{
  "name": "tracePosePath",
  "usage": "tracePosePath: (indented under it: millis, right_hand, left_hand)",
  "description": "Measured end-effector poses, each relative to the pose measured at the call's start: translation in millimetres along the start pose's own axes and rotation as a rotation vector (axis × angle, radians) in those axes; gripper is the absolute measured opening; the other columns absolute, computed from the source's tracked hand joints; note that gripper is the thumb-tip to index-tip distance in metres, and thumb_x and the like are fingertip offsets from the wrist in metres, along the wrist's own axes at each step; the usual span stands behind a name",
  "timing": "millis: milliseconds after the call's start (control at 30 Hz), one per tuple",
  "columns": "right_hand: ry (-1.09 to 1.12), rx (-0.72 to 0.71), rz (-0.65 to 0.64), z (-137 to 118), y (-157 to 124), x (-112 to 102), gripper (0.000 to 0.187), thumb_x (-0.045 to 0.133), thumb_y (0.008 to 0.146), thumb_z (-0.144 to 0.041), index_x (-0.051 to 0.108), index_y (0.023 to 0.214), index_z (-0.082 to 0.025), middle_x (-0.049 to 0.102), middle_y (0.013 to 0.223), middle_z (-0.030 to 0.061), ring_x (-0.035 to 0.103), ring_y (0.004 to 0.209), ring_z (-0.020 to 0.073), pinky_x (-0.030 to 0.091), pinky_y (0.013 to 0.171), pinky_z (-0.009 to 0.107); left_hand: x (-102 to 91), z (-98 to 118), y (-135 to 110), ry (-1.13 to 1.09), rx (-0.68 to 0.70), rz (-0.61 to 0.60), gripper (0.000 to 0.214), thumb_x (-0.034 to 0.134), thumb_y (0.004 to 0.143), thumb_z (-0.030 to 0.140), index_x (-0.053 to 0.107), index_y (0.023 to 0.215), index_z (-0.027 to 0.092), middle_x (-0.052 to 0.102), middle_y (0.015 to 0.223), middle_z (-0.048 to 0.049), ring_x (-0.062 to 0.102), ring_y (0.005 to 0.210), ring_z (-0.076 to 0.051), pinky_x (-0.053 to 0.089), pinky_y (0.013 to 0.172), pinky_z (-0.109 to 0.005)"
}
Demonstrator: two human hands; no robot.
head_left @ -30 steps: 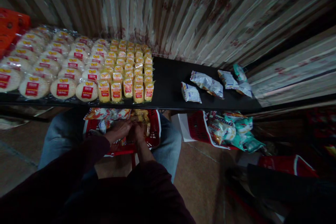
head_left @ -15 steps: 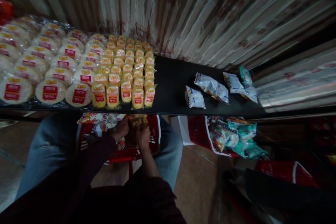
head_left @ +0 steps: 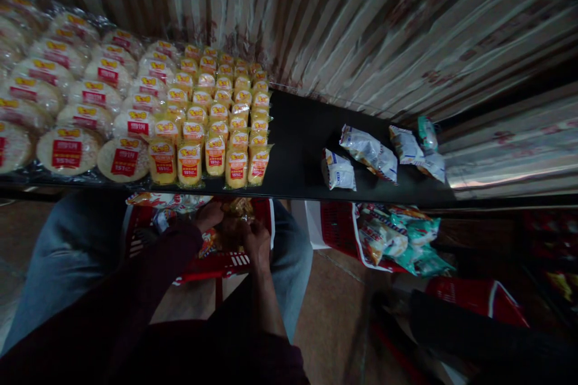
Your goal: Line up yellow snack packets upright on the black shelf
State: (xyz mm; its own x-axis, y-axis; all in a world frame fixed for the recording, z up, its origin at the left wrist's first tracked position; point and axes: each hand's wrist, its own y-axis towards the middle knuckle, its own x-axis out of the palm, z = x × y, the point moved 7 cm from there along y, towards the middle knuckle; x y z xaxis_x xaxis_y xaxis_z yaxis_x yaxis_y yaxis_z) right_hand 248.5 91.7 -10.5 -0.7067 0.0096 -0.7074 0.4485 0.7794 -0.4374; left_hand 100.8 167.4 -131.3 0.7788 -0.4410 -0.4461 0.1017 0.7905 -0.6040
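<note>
In the head view, a red shopping basket [head_left: 270, 216] with a white rim sits between my knees, under the shelf edge. Inside it lies a shiny gold-brown packet [head_left: 239, 207], dim and partly covered by my hands. My right hand [head_left: 256, 239] is closed on the packet's right side, fingers pinched together. At its left edge, my left hand [head_left: 210, 215] is closed with curled fingers, seemingly gripping the packet; the fingertips are hard to make out. Red-and-white snack bags [head_left: 167, 200] lie in the basket's left part, beside my left forearm.
On the black shelf [head_left: 295, 132] stand rows of yellow wrapped rolls [head_left: 189, 162] and round wrapped rice crackers [head_left: 67, 150]. White snack bags [head_left: 368, 153] lie farther right. Below them is a second red basket [head_left: 336, 225] of bags. A person's dark-clothed leg [head_left: 460, 325] shows at lower right.
My hands have moved slightly apart over the gold-brown packet, the left one to the left and the right one to the right. The view has shifted a little.
</note>
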Motion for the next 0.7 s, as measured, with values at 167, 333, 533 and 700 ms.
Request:
tracePosePath:
  millis: [167, 333, 533, 700]
  right_hand:
    - [-0.046, -0.002, 0.034, 0.8, -3.4, -10.9, 0.026, 0.048, 0.082, -0.031, 0.07, 0.084, -0.019, 0.072, 0.079, 0.0062, 0.066, 0.077, 0.0193, 0.045, 0.066, 0.024]
    - [-0.001, 0.004, 0.014, 5.8, -9.4, -22.8, 0.023, 0.049, 0.08, -0.032, 0.068, 0.079, -0.019, 0.071, 0.077, 0.0044, 0.064, 0.076, 0.0185, 0.045, 0.066, 0.023]
    - [0.02, -0.042, 0.018, 7.9, -26.3, -31.2, 0.028, 0.045, 0.082, -0.033, 0.069, 0.079, -0.019, 0.07, 0.075, 0.0046, 0.062, 0.072, 0.0178, 0.044, 0.064, 0.023]
    - [0.0, -0.074, 0.003, 5.8, -33.9, -35.2, 0.027, 0.045, 0.084, -0.031, 0.07, 0.085, -0.019, 0.072, 0.08, 0.0036, 0.064, 0.074, 0.0169, 0.045, 0.065, 0.022]
  left_hand:
    - [-6.0, 8.5, -16.0, 0.107, 0.029, -0.003, 0.024, 0.061, 0.07, 0.016, 0.072, 0.092, 0.019, 0.072, 0.101, -0.0094, 0.063, 0.104, -0.023, 0.044, 0.091, -0.028]
    - [-5.0, 17.2, -35.1, 0.159, 0.051, -0.032, 0.035, 0.061, 0.074, 0.018, 0.068, 0.108, 0.021, 0.071, 0.109, -0.0064, 0.064, 0.102, -0.02, 0.046, 0.087, -0.026]
    - [-2.7, 13.0, -53.7, -0.088, 0.038, 0.007, 0.025, 0.061, 0.077, 0.02, 0.071, 0.098, 0.015, 0.074, 0.096, -0.0077, 0.066, 0.091, -0.022, 0.049, 0.079, -0.027]
    - [-17.3, 2.4, -68.6, -0.218, 0.026, 0.1, 0.019, 0.064, 0.074, 0.025, 0.071, 0.09, 0.016, 0.073, 0.083, -0.0066, 0.066, 0.086, -0.024, 0.049, 0.072, -0.028]
